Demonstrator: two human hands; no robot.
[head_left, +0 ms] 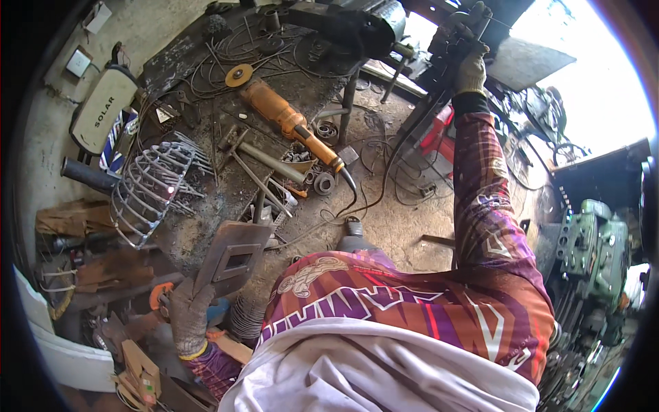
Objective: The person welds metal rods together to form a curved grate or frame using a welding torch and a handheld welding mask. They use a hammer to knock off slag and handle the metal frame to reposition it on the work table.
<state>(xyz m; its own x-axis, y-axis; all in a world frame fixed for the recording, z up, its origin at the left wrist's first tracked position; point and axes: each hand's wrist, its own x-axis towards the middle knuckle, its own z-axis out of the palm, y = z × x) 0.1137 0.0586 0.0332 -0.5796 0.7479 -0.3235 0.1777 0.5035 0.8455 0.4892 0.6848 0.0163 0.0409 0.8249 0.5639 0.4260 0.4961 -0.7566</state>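
My left hand [188,314], in a grey knit glove, is closed on the lower edge of a dark hand-held welding shield [214,250] with a rectangular window. Beyond the shield, a cage of bent metal rods [141,189] lies on the dark worktable; one small spot on it glows. My right arm is stretched far forward. At its end my gloved right hand [471,72] is closed at a dark metal machine part [449,51], and its fingers are partly hidden. What it grips is too unclear to name.
An orange angle grinder [274,110] and a hammer [271,161] lie on the worktable [206,127] among wire coils. Cables [384,180] cross the floor beside it. A green machine [594,240] stands at the right. Cardboard pieces [141,367] lie at the lower left.
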